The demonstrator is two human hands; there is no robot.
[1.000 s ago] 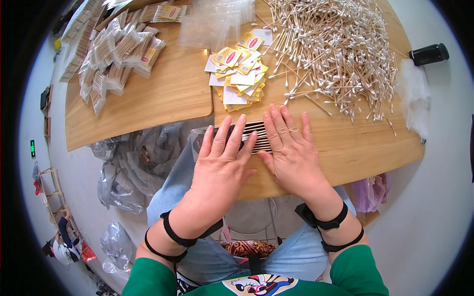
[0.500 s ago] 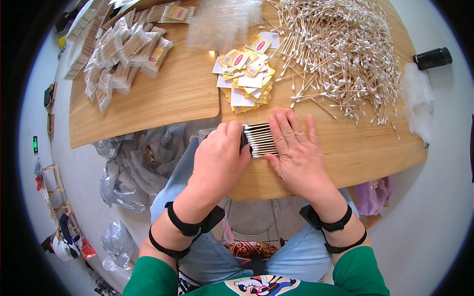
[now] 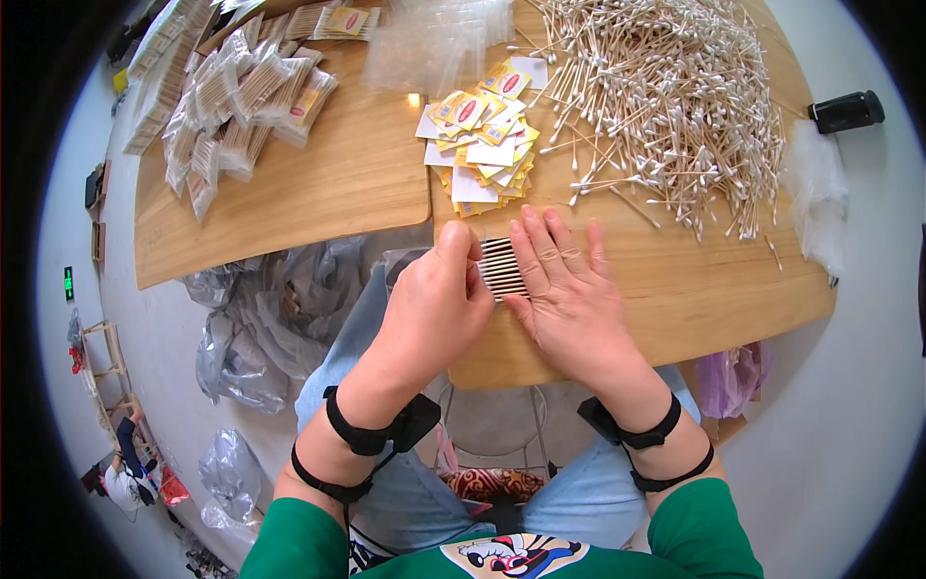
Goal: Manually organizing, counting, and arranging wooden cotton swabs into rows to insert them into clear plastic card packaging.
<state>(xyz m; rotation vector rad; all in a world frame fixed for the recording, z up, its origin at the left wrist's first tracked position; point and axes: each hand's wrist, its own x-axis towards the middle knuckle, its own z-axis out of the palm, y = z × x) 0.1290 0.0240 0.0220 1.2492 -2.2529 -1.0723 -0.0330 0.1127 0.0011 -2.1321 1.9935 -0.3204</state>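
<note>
A row of cotton swabs [image 3: 503, 269] lies side by side near the table's front edge, between my two hands. My right hand [image 3: 571, 289] rests flat over the right part of the row, its fingers stretched out and the thumb along the near side. At the other end my left hand [image 3: 434, 301] is closed, with its fingers curled at the swabs' tips. What it grips is hidden under the fingers. Just beyond lies a pile of yellow and white cards [image 3: 482, 140]. A large heap of loose cotton swabs [image 3: 666, 106] covers the far right of the table.
Filled swab packets [image 3: 241, 92] are piled at the far left. Flat clear bags [image 3: 439, 43] lie at the back middle. A black cylindrical object [image 3: 846, 113] and crumpled clear plastic [image 3: 815, 193] are at the right edge. Grey plastic bags [image 3: 280, 309] lie below the table at left.
My left hand has shifted slightly right over the swab tips, covering the white ends and dark piece that showed beside it. My right hand has slid a little left and away from me.
</note>
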